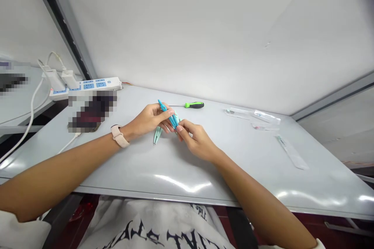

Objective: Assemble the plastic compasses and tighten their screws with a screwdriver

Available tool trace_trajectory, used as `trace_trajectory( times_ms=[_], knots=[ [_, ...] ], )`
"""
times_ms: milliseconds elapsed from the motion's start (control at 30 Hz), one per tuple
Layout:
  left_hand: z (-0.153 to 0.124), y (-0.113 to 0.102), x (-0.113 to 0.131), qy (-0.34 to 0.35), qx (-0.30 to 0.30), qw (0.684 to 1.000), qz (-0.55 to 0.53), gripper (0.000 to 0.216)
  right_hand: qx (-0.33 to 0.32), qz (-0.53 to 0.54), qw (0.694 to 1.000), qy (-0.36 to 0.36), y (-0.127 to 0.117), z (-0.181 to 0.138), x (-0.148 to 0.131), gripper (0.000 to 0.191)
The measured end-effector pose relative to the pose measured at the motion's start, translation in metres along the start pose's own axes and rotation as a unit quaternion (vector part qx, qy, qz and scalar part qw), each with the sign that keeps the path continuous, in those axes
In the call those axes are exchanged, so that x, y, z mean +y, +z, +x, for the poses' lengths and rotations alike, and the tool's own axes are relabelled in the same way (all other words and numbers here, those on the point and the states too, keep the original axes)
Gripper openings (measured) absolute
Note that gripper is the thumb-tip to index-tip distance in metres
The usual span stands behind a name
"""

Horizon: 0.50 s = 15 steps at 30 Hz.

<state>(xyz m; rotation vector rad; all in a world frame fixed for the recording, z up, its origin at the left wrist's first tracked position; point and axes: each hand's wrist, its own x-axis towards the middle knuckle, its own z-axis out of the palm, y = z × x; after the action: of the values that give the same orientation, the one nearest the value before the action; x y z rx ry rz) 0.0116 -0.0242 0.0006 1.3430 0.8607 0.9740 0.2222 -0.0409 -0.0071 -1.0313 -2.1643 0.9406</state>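
Note:
A blue drawing compass is held up above the table between my two hands, tilted with its top end pointing up and to the left. My left hand grips its upper part between thumb and fingers. Lower down, the fingertips of my right hand pinch its other end. A mint-green compass shows just below and behind my hands, its pointed tips towards me; the fingers hide part of it. Behind my hands lies a screwdriver with a green and black handle, its shaft partly covered.
Several clear plastic sleeves lie at the right, some with small items inside. A white power strip with plugged-in chargers stands at the back left. In front of it is a blurred dark object beside a white cable. A wall rises behind the grey table.

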Motion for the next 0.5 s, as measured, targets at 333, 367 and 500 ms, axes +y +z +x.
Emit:
trace_trajectory(
  times_ms=[333,367,500],
  knots=[
    [-0.0005,-0.0002,0.0017,0.015,0.02,1.0,0.011,0.046,-0.016,0.011,1.0,0.005,-0.0022,-0.0005,-0.0013,0.031],
    [-0.0004,-0.0003,0.0016,0.017,0.022,1.0,0.011,0.046,-0.019,0.012,1.0,0.006,-0.0027,-0.0006,-0.0013,0.031],
    [-0.0009,0.0005,0.0024,0.025,0.033,0.999,0.012,0.045,-0.008,0.016,1.0,0.02,-0.0024,-0.0001,-0.0024,0.027]
  ],
)
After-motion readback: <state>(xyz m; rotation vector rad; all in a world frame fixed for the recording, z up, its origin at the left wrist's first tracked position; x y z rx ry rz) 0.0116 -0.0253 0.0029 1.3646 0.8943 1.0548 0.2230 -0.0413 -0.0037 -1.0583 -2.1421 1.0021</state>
